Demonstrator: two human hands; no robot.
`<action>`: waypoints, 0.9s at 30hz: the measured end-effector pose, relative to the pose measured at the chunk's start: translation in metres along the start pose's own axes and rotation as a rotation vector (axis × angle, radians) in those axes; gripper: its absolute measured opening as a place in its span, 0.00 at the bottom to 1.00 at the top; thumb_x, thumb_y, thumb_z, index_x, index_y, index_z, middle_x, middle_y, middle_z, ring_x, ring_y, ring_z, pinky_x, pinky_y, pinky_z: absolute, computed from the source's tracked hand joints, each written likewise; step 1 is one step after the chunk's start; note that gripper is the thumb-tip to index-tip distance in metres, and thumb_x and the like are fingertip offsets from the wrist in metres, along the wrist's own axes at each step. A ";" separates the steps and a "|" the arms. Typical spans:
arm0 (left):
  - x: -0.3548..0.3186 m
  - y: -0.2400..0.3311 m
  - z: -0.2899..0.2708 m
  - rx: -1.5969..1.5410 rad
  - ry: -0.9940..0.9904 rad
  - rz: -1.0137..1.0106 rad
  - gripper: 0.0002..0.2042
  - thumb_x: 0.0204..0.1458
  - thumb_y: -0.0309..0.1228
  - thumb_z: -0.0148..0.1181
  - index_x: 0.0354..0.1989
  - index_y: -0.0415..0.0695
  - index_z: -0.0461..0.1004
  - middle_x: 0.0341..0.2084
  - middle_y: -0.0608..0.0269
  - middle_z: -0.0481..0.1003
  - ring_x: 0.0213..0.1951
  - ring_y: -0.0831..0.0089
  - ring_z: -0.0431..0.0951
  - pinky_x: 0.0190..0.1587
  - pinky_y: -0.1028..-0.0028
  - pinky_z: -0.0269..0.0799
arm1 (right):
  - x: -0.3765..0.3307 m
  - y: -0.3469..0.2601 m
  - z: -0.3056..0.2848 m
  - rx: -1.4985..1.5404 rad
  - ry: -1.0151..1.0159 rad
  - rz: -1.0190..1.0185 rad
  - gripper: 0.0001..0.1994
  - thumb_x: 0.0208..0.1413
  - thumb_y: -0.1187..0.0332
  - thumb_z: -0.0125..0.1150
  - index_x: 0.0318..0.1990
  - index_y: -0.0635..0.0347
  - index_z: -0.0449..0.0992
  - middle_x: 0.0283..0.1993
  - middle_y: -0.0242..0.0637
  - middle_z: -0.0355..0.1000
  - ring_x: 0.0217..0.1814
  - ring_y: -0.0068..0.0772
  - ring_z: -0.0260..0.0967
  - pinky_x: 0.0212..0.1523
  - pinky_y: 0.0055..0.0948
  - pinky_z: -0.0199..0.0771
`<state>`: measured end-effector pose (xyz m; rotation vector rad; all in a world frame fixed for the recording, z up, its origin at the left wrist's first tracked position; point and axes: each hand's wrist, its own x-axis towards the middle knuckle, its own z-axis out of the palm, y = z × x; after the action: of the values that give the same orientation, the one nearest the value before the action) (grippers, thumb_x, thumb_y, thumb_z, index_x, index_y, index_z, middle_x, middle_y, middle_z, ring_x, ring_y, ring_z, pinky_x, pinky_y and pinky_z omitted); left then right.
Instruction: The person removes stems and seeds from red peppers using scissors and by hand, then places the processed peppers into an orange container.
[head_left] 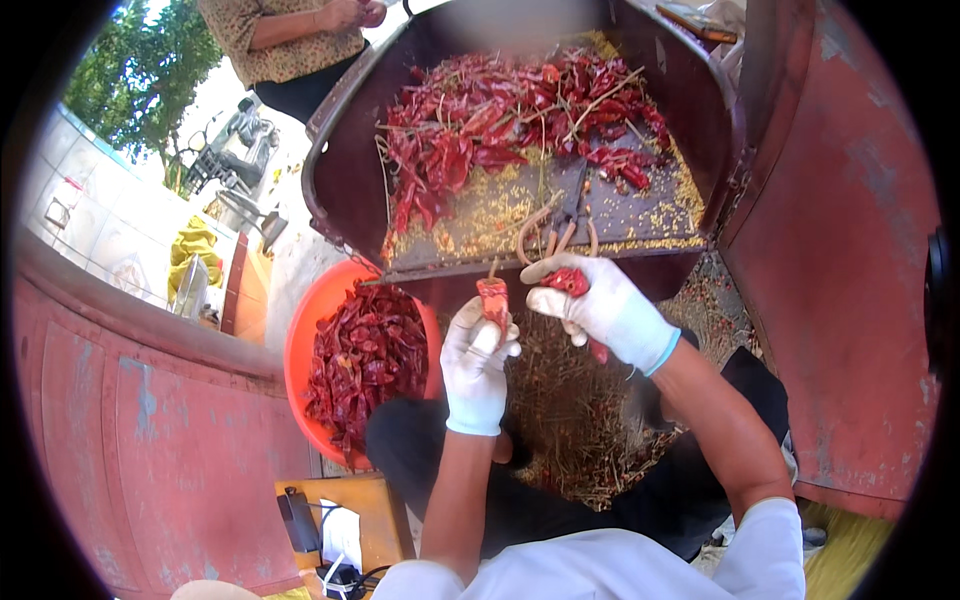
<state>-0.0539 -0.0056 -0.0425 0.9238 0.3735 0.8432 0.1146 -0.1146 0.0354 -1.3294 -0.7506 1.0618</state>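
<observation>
left grip [474, 365] and right grip [612, 305] hold red peppers [493, 302]; the eight-o'clock basin [296, 350] is heaped, a twelve-o'clock pile [460, 130] seems left.

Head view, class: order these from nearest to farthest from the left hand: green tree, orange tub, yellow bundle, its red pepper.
1. Red pepper: in the left hand.
2. Orange tub: just left.
3. Yellow bundle: farther left.
4. Green tree: upper-left background.
</observation>
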 end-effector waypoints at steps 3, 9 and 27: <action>0.002 0.008 0.020 0.038 -0.104 -0.019 0.20 0.58 0.29 0.63 0.57 0.37 0.71 0.44 0.59 0.78 0.39 0.73 0.79 0.38 0.74 0.76 | 0.000 0.000 0.004 -0.009 -0.039 -0.060 0.24 0.54 0.61 0.73 0.55 0.64 0.76 0.28 0.28 0.74 0.18 0.13 0.63 0.19 0.19 0.63; 0.010 0.010 0.040 0.249 -0.166 -0.054 0.18 0.56 0.32 0.64 0.50 0.34 0.73 0.34 0.57 0.80 0.30 0.72 0.79 0.34 0.74 0.75 | 0.008 0.017 -0.005 -0.375 0.095 -0.381 0.24 0.49 0.56 0.73 0.50 0.60 0.79 0.37 0.41 0.79 0.36 0.38 0.78 0.42 0.33 0.78; 0.012 0.053 0.067 1.110 -0.133 0.403 0.11 0.54 0.28 0.68 0.43 0.38 0.81 0.32 0.60 0.81 0.33 0.76 0.80 0.38 0.75 0.75 | 0.002 0.012 0.001 -0.882 0.454 -0.619 0.08 0.49 0.65 0.68 0.38 0.50 0.80 0.33 0.41 0.78 0.36 0.46 0.79 0.36 0.37 0.78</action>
<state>-0.0304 -0.0156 0.0395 2.1269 0.5591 0.9185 0.1120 -0.1127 0.0231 -1.7952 -1.2277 -0.1237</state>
